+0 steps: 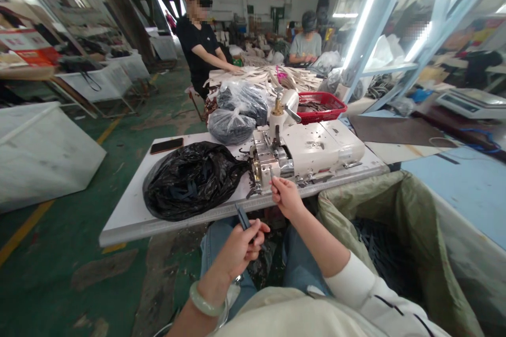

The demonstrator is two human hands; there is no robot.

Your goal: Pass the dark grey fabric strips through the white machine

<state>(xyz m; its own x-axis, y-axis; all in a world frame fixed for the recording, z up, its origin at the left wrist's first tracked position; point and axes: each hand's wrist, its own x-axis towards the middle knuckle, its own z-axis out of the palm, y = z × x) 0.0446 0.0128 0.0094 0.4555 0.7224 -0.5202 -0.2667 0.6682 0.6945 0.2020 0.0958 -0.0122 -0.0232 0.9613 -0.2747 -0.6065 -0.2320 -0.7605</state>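
Observation:
My left hand (245, 242), with a pale bangle at its wrist, is closed around a small bundle of dark blue strips (242, 216) in front of the table edge. My right hand (286, 198) pinches the end of a thin strip (272, 174) at the metal front of a cream skiving machine (328, 150). The strip's far end is hard to make out against the machine. Left of the machine lies an open black plastic bag (197, 168) with dark strips inside.
A phone (166, 145) lies on the white table (130, 205). Clear bags of dark pieces (232, 126) and a red basket (322, 107) stand behind the machine. To my right is a green sack (419, 205) of dark strips. Two people (201, 42) work beyond, by piled pale strips.

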